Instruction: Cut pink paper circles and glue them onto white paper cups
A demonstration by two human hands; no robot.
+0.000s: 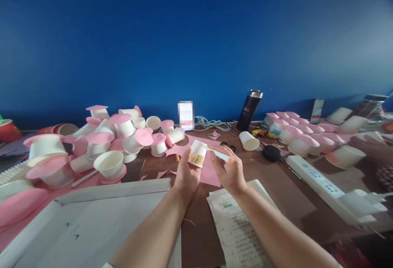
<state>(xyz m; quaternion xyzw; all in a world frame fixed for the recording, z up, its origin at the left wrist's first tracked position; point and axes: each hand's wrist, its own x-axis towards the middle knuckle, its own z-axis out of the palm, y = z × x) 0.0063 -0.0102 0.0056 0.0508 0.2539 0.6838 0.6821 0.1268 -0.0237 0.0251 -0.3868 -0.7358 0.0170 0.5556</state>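
My left hand [188,176] holds a small white paper cup [197,153] with a yellow-orange pattern, upside down and tilted. In my right hand [229,169] is a white marker-like pen [220,153], gripped between the fingers, its tip at the upper right edge of the cup. Whether the tip touches the cup is too small to tell. Pink paper [209,173] with cut edges lies on the table beneath both hands.
Many white cups with pink discs [100,138] crowd the left; more [302,145] stand at right. A black bottle [249,110], lit phone [186,115], power strip [316,182], printed sheets [239,223] and white box lid [101,223] surround my arms. A blurred hand is at far right.
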